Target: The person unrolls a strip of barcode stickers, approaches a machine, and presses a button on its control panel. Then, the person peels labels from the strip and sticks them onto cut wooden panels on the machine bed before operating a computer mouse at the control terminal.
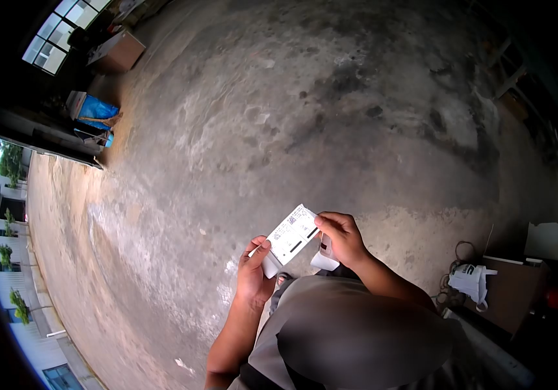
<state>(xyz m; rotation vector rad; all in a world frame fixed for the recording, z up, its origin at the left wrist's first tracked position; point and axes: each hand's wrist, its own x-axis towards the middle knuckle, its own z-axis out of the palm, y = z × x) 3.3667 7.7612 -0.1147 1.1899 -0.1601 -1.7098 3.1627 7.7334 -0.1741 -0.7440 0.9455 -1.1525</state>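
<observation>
A white sheet of printed labels (294, 235), with small square codes, fine text and black bars, is stretched between my two hands in front of my body. My left hand (252, 272) pinches its left end, thumb on top. At the other end, my right hand (346, 239) grips the upper right corner between thumb and fingers. Below the left part hangs a pale curled piece (271, 265). Another curled white strip (325, 258) hangs under my right hand; whether it joins the sheet, I cannot tell. The print is too small to read.
Stained concrete floor (227, 130) spreads ahead. To the right, a white plastic bag (470, 281) lies by a brown box (509, 292) and some cord. A cardboard box (118, 52) and a blue bag (99, 110) stand far left, near an open doorway.
</observation>
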